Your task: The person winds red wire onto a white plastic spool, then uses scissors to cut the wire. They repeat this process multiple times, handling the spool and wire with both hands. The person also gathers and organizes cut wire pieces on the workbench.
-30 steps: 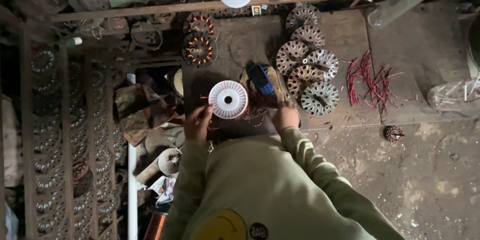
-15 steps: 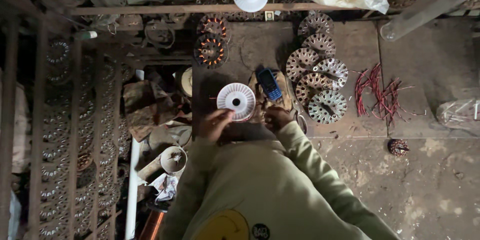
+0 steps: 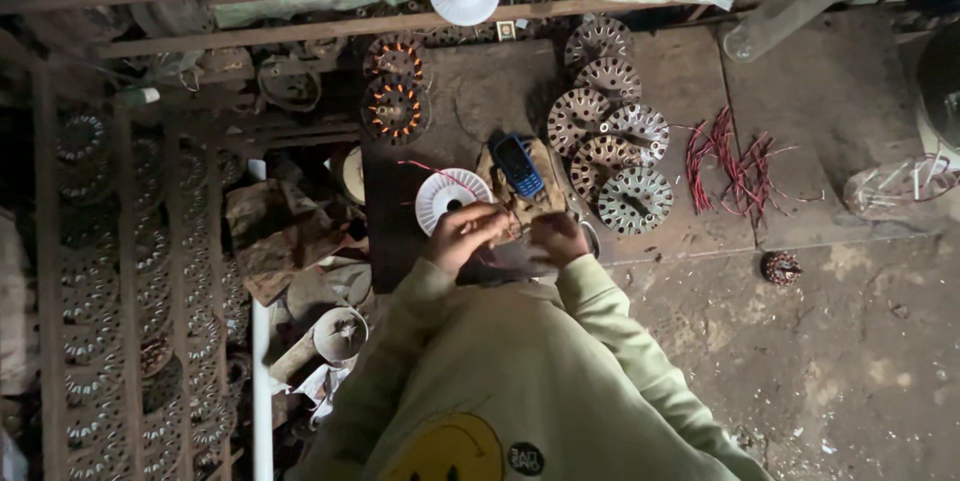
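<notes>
On a dim, cluttered workbench (image 3: 470, 101), the white spool (image 3: 447, 197) lies flat just beyond the left hand (image 3: 465, 236); both it and the right hand (image 3: 558, 237) curl closed, contents hidden.

Both arms bent inward, left hand (image 3: 463, 234) and right hand (image 3: 558, 237) close together, fingers curled

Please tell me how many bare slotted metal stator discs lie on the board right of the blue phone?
6, clustered: stator disc at top, below, left, right, lower middle, nearest. They overlap, so more may be hidden beneath.
</notes>
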